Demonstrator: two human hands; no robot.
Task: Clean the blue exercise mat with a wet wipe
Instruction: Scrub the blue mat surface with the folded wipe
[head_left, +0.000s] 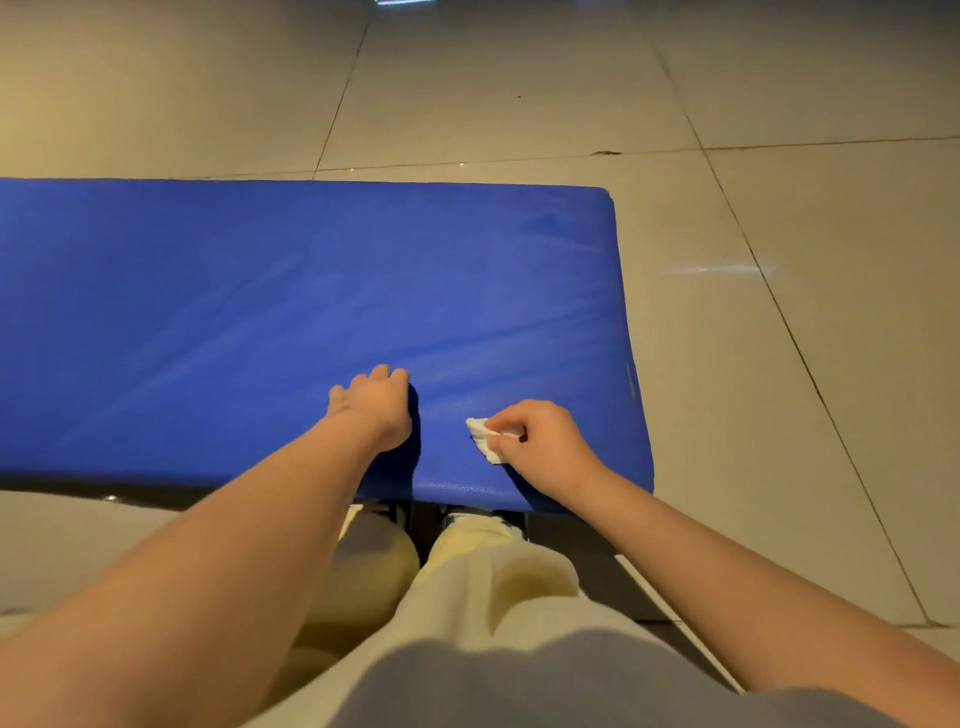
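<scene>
We see a floor (467, 78) of large glossy beige tiles, crossed by thin dark grout lines (341, 98). A small dark mark (606, 153) sits on a far seam to the right, and a tiny speck (518, 96) lies beyond it. A pale streak of glare (711, 269) shines on a right-hand tile. Near us, two knees in cream trousers (519, 571) point forward, and what looks like a shoe (460, 517) just shows past them.

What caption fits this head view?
The right hand pinches a white wet wipe on the blue mat while the left hand rests beside it.
</scene>
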